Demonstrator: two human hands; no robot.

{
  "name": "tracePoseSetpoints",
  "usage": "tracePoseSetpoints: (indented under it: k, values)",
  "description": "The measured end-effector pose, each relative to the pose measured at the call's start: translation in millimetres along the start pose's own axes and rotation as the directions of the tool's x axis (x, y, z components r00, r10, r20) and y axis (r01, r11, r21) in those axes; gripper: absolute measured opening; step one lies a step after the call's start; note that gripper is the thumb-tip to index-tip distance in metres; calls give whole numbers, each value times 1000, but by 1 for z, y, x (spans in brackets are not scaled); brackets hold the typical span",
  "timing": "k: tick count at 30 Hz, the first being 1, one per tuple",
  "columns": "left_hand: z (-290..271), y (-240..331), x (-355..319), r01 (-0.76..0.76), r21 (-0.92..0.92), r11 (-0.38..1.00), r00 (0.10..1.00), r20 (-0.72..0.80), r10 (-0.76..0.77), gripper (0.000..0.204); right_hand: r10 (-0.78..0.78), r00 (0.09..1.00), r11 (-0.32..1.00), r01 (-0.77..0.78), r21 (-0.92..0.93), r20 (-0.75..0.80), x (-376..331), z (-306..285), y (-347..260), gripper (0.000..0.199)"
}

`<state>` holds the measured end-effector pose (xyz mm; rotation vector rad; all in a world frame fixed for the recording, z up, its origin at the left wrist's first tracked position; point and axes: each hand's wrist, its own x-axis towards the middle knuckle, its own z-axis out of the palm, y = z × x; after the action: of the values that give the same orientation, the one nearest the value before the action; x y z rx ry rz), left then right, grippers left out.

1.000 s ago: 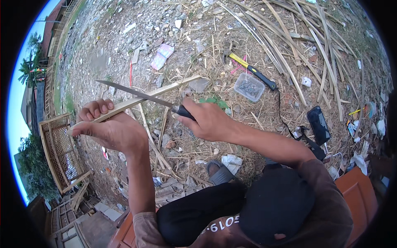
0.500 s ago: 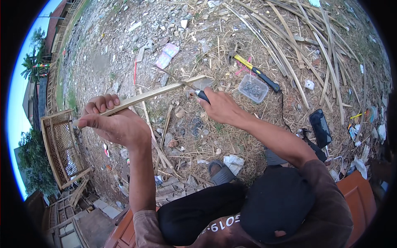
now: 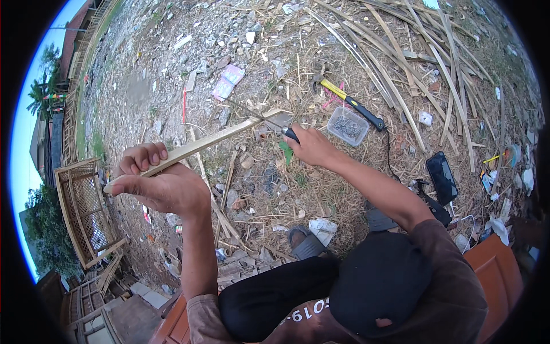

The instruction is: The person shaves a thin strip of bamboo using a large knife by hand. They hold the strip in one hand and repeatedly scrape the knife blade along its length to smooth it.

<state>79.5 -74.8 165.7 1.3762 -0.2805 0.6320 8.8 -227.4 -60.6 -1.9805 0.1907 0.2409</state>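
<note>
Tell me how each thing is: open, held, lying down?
wooden strip, slanted, one end gripped
knife, held across the strip
left hand, closed on the strip
right hand, closed on the knife
hammer, lying down
clear tub, open, metal bits inside
phone, screen dark

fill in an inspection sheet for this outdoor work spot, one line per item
Surface: uneven, straw-strewn, stony brown ground
Job's things: long pale wooden strip; black-handled steel knife, blade crossing the strip near its far end, contact unclear
Nearby: yellow-and-black hammer; clear rectangular plastic box holding small grey metal pieces
Clutter: pink patterned packet; crumpled white sheet; heap of long thin wooden strips
Hands: left hand curled on the strip's near end; right hand gripping the knife handle
Cables: thin white cable near flat black phone
Surroundings: framed wooden lattice panel, left; green tree behind
</note>
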Motion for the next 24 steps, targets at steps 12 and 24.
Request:
tracePoseSetpoints:
  k: [12,24]
  values:
    - [-20,-3,6,14,46,999,999,-47,-12,60,-8,1000,1000,8,-24,20,-10,3,-27,30]
    - [-7,13,18,54,185,981,998,3,-56,60,96,994,995,-95,-30,49,-22,11,-14,32]
